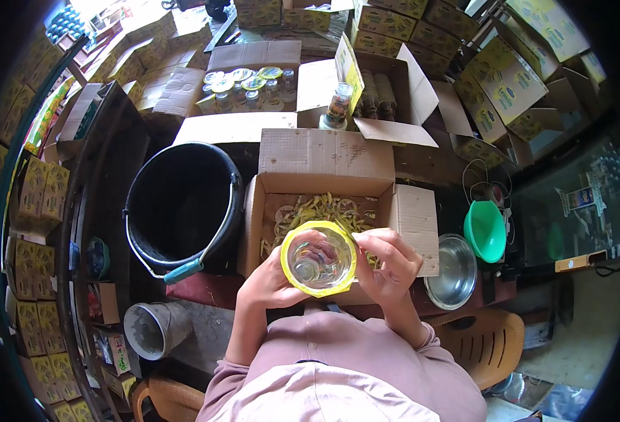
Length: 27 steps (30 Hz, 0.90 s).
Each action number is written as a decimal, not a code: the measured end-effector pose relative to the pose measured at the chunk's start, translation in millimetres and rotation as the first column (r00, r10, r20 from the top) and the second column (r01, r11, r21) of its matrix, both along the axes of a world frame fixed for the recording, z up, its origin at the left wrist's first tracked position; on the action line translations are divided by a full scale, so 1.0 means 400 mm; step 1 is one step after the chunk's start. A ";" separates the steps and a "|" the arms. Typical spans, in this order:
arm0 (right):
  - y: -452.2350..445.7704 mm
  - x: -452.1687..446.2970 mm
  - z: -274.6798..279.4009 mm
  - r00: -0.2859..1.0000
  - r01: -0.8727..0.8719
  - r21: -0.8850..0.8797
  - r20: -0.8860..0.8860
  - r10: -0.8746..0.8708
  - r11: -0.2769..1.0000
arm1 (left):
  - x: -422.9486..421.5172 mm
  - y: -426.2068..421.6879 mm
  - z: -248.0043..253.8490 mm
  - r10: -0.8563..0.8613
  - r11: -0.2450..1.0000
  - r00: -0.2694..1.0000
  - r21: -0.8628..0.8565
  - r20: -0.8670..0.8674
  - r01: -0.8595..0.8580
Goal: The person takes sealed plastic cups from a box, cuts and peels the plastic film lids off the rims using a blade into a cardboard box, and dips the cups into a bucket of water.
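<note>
This looks like a packing workshop: stacked printed cartons (503,88), open cardboard boxes (324,153), boxed glass jars (272,93).

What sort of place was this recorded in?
Probably a small packing workshop: printed cartons are stacked around the room, glass jars stand together in an open box, and the left hand holds a yellow-rimmed jar.

Bright light glares far beyond the left hand (262,283), bleaching cartons (156,50); the black bucket (182,200) left of it seems shadowed inside; fisheye distortion bends the dark-cornered edges
</note>
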State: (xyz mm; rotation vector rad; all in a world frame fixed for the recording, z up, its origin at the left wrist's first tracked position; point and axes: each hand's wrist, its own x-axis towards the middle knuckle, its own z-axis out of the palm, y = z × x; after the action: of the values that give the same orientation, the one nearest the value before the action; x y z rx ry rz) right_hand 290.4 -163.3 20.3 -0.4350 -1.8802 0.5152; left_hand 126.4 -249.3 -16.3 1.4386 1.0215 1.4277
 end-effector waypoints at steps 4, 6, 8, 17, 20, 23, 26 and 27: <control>0.002 -0.002 0.002 0.999 -0.035 -0.027 0.001 0.035 0.999 | -0.012 0.004 0.004 -0.083 0.996 0.996 -0.020 0.031 0.083; 0.002 -0.002 0.002 0.999 -0.053 -0.036 -0.008 0.053 0.998 | -0.012 0.005 -0.011 -0.117 0.992 0.989 -0.038 0.086 0.120; 0.003 -0.003 0.002 0.998 -0.057 -0.040 0.003 0.057 0.998 | -0.012 0.006 -0.019 -0.152 0.987 0.983 -0.041 0.104 0.157; -0.027 -0.009 0.000 0.996 -0.029 -0.292 -0.084 0.005 0.956 | 0.048 0.026 -0.074 -0.273 0.939 0.693 0.027 0.667 0.343; -0.033 -0.010 0.007 0.997 0.000 -0.279 -0.077 -0.023 0.960 | 0.056 0.026 -0.068 -0.220 0.953 0.719 -0.011 0.659 0.302; -0.036 -0.008 0.005 0.996 0.039 -0.255 -0.070 -0.059 0.966 | 0.054 0.027 -0.068 -0.229 0.949 0.674 0.008 0.702 0.315; -0.044 -0.009 0.011 0.996 0.058 -0.228 -0.054 -0.072 0.972 | 0.047 0.025 -0.072 -0.217 0.954 0.705 -0.006 0.675 0.300; -0.048 -0.010 0.013 0.996 0.060 -0.218 -0.045 -0.072 0.974 | 0.043 0.027 -0.073 -0.189 0.969 0.768 -0.008 0.612 0.246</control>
State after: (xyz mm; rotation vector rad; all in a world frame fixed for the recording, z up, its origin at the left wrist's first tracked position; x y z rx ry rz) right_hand 286.4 -182.3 25.3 -0.6202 -1.7594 0.6841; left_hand 143.7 -238.5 -45.7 0.8866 0.4744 1.5017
